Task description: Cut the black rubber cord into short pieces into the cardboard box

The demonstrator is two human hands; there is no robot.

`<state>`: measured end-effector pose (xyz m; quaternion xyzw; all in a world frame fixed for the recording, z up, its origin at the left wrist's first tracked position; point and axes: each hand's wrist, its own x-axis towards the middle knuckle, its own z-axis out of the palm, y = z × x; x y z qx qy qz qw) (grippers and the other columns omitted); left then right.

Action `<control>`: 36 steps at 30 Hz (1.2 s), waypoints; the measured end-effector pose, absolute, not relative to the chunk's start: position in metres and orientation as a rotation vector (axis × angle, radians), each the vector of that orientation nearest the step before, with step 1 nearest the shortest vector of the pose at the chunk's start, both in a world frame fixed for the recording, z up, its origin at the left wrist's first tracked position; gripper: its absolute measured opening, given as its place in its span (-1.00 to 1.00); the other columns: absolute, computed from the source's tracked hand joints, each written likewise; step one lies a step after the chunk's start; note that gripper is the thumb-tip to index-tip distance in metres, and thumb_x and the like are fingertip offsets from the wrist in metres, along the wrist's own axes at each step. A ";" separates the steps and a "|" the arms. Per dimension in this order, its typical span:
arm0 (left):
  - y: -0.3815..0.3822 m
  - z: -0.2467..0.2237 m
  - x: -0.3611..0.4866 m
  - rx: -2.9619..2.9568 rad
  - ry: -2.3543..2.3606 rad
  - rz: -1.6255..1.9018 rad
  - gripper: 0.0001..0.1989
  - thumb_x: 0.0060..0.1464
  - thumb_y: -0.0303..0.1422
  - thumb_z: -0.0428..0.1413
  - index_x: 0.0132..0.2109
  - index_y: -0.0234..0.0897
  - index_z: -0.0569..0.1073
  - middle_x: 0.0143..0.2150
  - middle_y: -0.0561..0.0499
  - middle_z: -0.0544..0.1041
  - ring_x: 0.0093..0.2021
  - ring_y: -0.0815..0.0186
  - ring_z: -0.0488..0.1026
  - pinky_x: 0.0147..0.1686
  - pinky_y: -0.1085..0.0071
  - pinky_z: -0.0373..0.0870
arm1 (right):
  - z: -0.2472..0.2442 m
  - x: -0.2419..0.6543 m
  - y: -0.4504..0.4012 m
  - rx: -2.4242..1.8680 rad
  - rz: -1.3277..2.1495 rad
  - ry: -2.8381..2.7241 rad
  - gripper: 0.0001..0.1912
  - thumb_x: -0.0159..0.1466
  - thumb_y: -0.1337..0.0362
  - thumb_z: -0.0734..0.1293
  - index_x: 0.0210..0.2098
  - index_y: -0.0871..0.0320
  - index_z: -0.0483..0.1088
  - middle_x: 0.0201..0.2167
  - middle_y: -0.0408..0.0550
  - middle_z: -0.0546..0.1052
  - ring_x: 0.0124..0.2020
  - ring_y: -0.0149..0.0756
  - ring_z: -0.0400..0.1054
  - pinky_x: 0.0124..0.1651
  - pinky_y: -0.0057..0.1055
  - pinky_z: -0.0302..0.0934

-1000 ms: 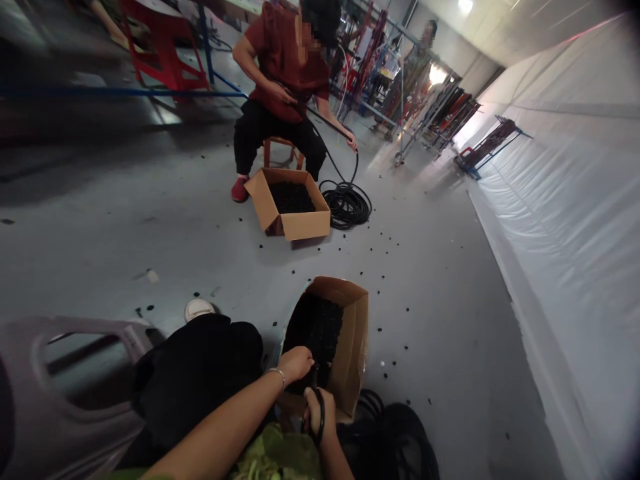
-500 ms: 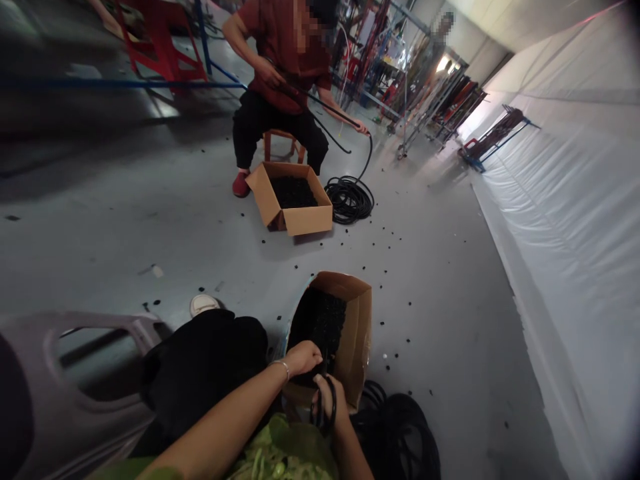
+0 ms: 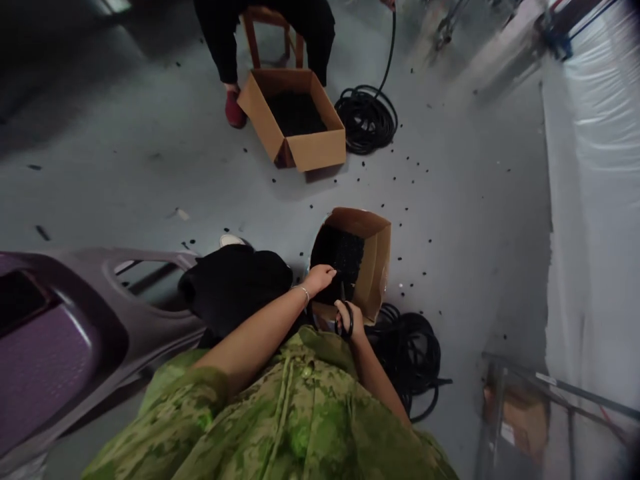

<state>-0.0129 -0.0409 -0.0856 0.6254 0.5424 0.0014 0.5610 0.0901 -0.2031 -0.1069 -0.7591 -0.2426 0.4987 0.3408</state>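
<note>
My left hand (image 3: 320, 278) is over the near cardboard box (image 3: 377, 257), its fingertips pinched together. Whatever it holds, if anything, is too small to make out. Beside it to the right, my right hand (image 3: 356, 321) grips a pair of scissors (image 3: 347, 325) by black handle loops, with the blades pointing away from me into the box. Many small black pieces (image 3: 349, 252) fill the bottom of this box. A coil of black hose or cord (image 3: 410, 353) lies on the floor close to my right forearm.
Across from me, a person in black trousers (image 3: 216, 33) sits behind another cardboard box (image 3: 320, 152) of black pieces. Beside that box lies a black coil (image 3: 367, 130). A purple and grey plastic seat (image 3: 50, 373) stands at left, a metal-framed cart (image 3: 565, 393) at lower right. Black bits litter the floor.
My view has tilted downward, so the boxes appear higher and the other person's upper body is out of frame. Both hands stay at the box, the right one still on the scissors.
</note>
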 end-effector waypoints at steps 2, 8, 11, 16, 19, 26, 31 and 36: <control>-0.043 -0.085 -0.011 1.426 1.266 0.039 -0.71 0.21 -0.32 0.01 -0.20 -0.37 0.60 -0.47 0.00 0.53 -0.44 0.37 0.38 -0.44 0.48 0.19 | -0.103 0.096 -0.207 -1.931 1.387 -0.591 -0.47 0.21 -0.20 0.33 -0.38 0.21 0.42 -0.71 -0.21 0.39 -0.77 -0.48 0.19 -0.69 -0.57 0.02; -0.047 -0.077 -0.007 1.369 1.188 0.073 -0.74 0.17 -0.33 0.03 -0.27 -0.38 0.58 -0.51 0.04 0.48 -0.47 0.38 0.34 -0.44 0.47 0.17 | -0.088 0.109 -0.208 -1.807 1.447 -0.646 -0.39 0.25 -0.14 0.34 -0.05 0.32 0.49 -0.51 -0.05 0.55 -0.61 -0.40 0.40 -0.61 -0.59 0.10; -0.047 -0.075 -0.008 1.383 1.136 0.077 -0.74 0.16 -0.33 0.04 -0.31 -0.38 0.57 -0.50 0.03 0.49 -0.46 0.37 0.34 -0.40 0.46 0.21 | -0.084 0.111 -0.201 -1.820 1.420 -0.718 -0.40 0.25 -0.10 0.38 0.04 0.28 0.48 -0.44 -0.05 0.57 -0.55 -0.40 0.43 -0.53 -0.57 0.19; -0.048 -0.076 -0.009 1.380 1.084 0.125 -0.71 0.13 -0.27 0.06 -0.23 -0.39 0.59 -0.50 0.04 0.50 -0.45 0.36 0.35 -0.36 0.46 0.26 | -0.082 0.114 -0.191 -1.916 1.362 -0.786 -0.47 0.25 -0.01 0.38 0.06 0.25 0.47 -0.44 -0.07 0.57 -0.55 -0.41 0.40 -0.52 -0.56 0.20; -0.050 -0.078 -0.009 1.374 1.063 0.143 -0.67 0.13 -0.27 0.04 -0.17 -0.41 0.60 -0.51 0.05 0.48 -0.46 0.36 0.36 -0.35 0.46 0.27 | -0.081 0.117 -0.189 -1.916 1.353 -0.822 -0.49 0.27 0.00 0.36 0.06 0.24 0.48 -0.44 -0.06 0.58 -0.55 -0.41 0.41 -0.52 -0.56 0.21; -0.050 -0.079 -0.008 1.364 1.052 0.160 -0.67 0.09 -0.25 0.04 -0.18 -0.37 0.61 -0.54 0.07 0.47 -0.46 0.35 0.37 -0.34 0.45 0.30 | -0.079 0.117 -0.183 -1.877 1.388 -0.831 -0.51 0.25 -0.04 0.38 0.02 0.18 0.47 -0.44 -0.10 0.56 -0.54 -0.39 0.43 -0.48 -0.52 0.29; -0.050 -0.078 -0.007 1.370 1.053 0.164 -0.69 0.11 -0.28 0.05 -0.20 -0.37 0.62 -0.53 0.06 0.48 -0.46 0.35 0.37 -0.35 0.44 0.28 | -0.076 0.118 -0.178 -1.910 1.391 -0.819 -0.49 0.22 -0.07 0.39 -0.01 0.16 0.47 -0.43 -0.09 0.56 -0.54 -0.38 0.44 -0.50 -0.51 0.28; -0.050 -0.080 -0.006 1.379 1.036 0.154 -0.72 0.12 -0.30 0.07 -0.24 -0.35 0.63 -0.53 0.07 0.48 -0.47 0.36 0.36 -0.38 0.46 0.26 | -0.072 0.120 -0.177 -1.922 1.410 -0.838 -0.48 0.21 -0.09 0.39 -0.01 0.15 0.47 -0.43 -0.09 0.56 -0.54 -0.38 0.44 -0.49 -0.51 0.27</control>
